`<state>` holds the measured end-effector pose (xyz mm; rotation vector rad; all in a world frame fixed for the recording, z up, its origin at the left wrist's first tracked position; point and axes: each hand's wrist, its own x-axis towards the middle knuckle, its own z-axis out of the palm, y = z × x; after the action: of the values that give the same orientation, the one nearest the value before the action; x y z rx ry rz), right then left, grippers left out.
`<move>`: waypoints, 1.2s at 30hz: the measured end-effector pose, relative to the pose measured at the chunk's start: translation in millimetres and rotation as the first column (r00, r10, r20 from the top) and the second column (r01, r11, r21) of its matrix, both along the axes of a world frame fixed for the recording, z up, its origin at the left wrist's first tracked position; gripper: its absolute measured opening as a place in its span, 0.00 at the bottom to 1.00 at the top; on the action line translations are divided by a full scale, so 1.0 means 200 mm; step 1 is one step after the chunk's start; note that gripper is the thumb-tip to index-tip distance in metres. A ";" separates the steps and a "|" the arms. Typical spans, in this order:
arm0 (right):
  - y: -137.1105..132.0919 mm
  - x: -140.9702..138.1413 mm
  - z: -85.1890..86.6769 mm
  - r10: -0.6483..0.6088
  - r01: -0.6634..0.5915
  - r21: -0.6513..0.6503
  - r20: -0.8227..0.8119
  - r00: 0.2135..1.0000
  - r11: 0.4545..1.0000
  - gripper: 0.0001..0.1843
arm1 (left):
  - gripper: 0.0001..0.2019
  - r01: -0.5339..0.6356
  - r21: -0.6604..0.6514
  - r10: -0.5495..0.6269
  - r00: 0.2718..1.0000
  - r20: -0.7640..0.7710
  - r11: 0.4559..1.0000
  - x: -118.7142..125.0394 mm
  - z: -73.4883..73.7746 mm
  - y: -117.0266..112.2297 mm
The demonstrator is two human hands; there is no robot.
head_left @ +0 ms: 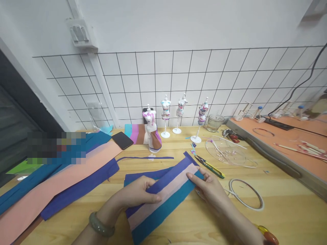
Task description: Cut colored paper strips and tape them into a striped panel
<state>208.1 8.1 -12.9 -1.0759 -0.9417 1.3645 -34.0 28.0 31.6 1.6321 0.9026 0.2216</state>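
Observation:
My left hand [141, 194] grips a striped strip [163, 199] of purple, pale pink and teal cloth-like material, thumb lying on top. The strip's upper right end is pinched by my right hand [208, 185], its thumb on the pink and teal bands. A folded purple edge [190, 158] sticks up at that end. Behind my left hand, more purple and teal material [150, 173] rests on the table; whether it belongs to the strip I cannot tell. Just beyond my right hand lies a yellow-green cutter-like tool [211, 166].
Several small white dress forms [165, 115] stand at the back, one wearing a skirt [154, 140]. Long coloured sheets [84, 170] and a phone [123, 140] lie left. On the right are a clear tray of beads [227, 153], a white tape loop [260, 204] and a glass jar [215, 123].

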 end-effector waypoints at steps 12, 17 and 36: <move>-0.03 0.02 -0.08 0.121 -0.127 -0.026 0.534 0.837 0.992 0.27 | 0.12 -0.048 -0.017 0.046 0.991 -0.128 0.999 -0.24 -0.07 0.09; -0.06 0.03 -0.11 0.115 -0.168 0.012 0.684 0.720 0.986 0.26 | 0.15 0.009 -0.006 -0.010 0.984 -0.179 1.000 -0.26 -0.07 0.09; -0.04 0.06 -0.08 0.165 -0.196 -0.091 0.902 0.400 0.976 0.26 | 0.15 0.057 0.049 -0.039 0.948 -0.316 0.997 -0.25 -0.04 0.08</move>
<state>220.5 0.0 -28.2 -1.7948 -1.9257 0.8193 -83.4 44.4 23.8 1.7713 1.1042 -0.0513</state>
